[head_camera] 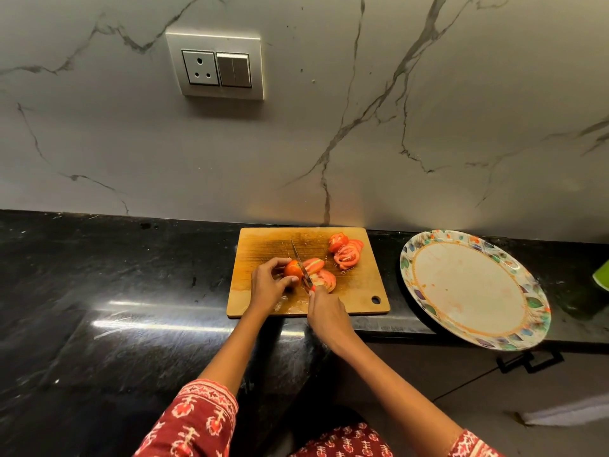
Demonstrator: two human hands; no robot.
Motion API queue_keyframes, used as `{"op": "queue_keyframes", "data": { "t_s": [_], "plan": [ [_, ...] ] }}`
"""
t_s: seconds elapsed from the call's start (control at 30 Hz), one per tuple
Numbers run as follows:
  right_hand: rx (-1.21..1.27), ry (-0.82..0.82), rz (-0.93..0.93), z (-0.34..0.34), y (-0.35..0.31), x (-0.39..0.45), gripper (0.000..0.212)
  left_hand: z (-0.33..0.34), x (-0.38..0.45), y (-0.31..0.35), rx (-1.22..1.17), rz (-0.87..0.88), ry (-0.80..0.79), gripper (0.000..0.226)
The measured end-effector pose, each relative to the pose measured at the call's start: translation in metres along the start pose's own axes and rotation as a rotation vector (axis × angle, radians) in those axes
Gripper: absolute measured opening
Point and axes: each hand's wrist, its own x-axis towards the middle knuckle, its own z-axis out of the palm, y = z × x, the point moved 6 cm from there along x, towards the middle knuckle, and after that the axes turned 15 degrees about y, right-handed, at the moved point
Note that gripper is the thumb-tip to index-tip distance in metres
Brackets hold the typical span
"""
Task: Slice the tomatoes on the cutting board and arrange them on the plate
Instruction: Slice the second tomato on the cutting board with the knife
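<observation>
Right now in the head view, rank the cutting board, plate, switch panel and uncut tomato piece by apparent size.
1. cutting board and plate, too close to rank
2. switch panel
3. uncut tomato piece

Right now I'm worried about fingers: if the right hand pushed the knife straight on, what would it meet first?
Probably the tomato that the left hand holds; the right hand aims the knife beside those fingertips.

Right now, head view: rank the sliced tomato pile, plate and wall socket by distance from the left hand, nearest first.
1. Sliced tomato pile: on the cutting board's far right part, right of the left hand.
2. Plate: on the counter, right of the board.
3. Wall socket: high on the wall behind.
</observation>
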Motion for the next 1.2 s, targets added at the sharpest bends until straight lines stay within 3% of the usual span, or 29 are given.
{"op": "queue_keyframes", "data": {
  "t_s": [0.53, 1.2],
  "plan": [
    [0.066, -0.027, 0.029, 0.011, -0.007, 0.025, 0.033, -0.001, -0.001, 0.006, -0.001, 0.024, 0.003, 0.037],
    [0.048, -0.009, 0.001, 0.02, -0.004, 0.013, 0.032, -0.005, 0.0, -0.001, -0.034, -0.083, 0.028, 0.036]
  ]
}}
